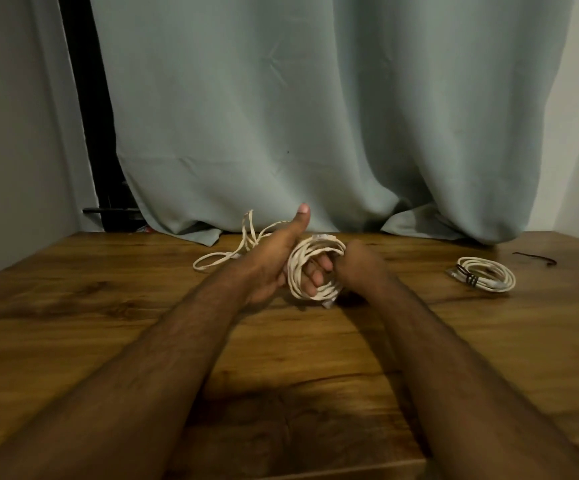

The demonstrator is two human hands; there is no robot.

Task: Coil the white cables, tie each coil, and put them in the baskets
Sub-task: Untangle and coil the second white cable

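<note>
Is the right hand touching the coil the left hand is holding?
Touching. The head view shows the right hand closed on the coil's right edge, while the left hand's fingers pass through its loops.

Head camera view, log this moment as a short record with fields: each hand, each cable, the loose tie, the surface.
left hand: fingers through the cable coil, thumb up
right hand: closed on the coil's right side
loose cable end: trails on the table behind the left hand
tied coil: flat on the table at right, dark tie around it
loose dark tie: beyond the tied coil
wooden table: no baskets in view
</note>
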